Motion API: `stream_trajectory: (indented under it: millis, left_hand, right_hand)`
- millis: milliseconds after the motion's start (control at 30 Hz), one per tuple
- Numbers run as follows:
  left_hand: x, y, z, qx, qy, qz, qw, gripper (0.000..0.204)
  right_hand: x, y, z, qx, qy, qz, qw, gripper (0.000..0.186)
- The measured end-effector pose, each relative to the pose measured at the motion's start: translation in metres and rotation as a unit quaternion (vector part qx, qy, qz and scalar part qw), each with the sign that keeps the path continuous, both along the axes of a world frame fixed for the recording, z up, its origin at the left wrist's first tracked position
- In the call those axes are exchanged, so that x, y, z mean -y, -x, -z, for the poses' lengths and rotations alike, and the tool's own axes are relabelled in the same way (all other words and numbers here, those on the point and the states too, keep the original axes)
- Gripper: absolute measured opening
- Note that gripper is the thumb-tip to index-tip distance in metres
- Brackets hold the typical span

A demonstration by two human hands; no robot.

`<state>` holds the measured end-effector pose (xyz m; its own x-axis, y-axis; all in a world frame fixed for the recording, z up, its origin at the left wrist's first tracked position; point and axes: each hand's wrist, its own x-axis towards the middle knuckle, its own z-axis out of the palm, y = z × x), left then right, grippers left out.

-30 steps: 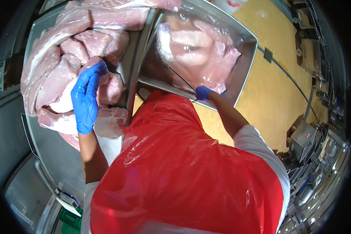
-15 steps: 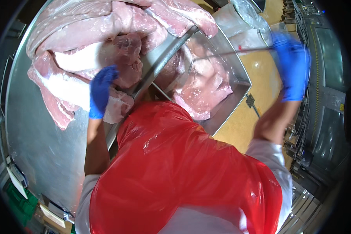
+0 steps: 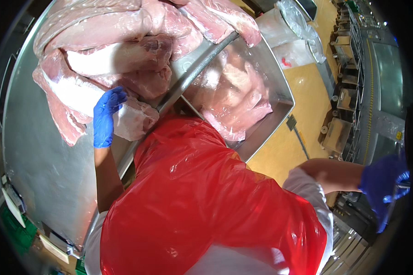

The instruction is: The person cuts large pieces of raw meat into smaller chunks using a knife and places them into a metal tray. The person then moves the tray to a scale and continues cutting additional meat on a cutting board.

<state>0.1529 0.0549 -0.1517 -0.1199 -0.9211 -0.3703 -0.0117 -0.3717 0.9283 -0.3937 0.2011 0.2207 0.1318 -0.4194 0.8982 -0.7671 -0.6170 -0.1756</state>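
Note:
My left hand [image 3: 106,118], in a blue glove, is over the near side of a heap of raw meat [image 3: 101,27] on a steel table [image 3: 46,183]. Its fingers are loosely bent and hold nothing I can see. The nearest cut of meat [image 3: 135,121] lies just right of it. Far out at the right rim is my blue-gloved right hand [image 3: 383,188], closed around a metal tool [image 3: 403,185]. Only a shiny bit of it shows now; earlier it appeared as a long thin rod with a bent end, like a meat hook.
A steel tub [image 3: 284,89] with pale wet meat [image 3: 238,87] in it stands against the table's raised edge [image 3: 202,59]. Beyond it are clear plastic bags [image 3: 284,27]. Shelving with boxes [image 3: 337,135] runs along the right, past the yellow-brown floor [image 3: 307,87].
My right hand has swung away from the tub, outward and down to the right rim, taking the hook with it. My left hand has shifted slightly left and nearer.

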Motion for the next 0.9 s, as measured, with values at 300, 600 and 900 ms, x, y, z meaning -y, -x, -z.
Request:
stream_trajectory:
  millis: [300,600,900]
  left_hand:
    - [0.034,0.062,-0.041,0.012,0.086,0.070,0.994,0.038]
    - [0.012,0.078,-0.030,0.039,0.066,0.100,0.992,0.038]
    - [0.021,0.084,-0.055,0.091,0.118,0.113,0.982,0.033]
  right_hand:
    - [0.002,-0.023,0.108,0.209,0.091,0.107,0.968,0.050]
    - [0.069,0.025,0.265,0.189,0.111,0.386,0.896,0.016]
    - [0.004,-0.064,0.584,0.045,-0.602,0.282,0.745,0.027]
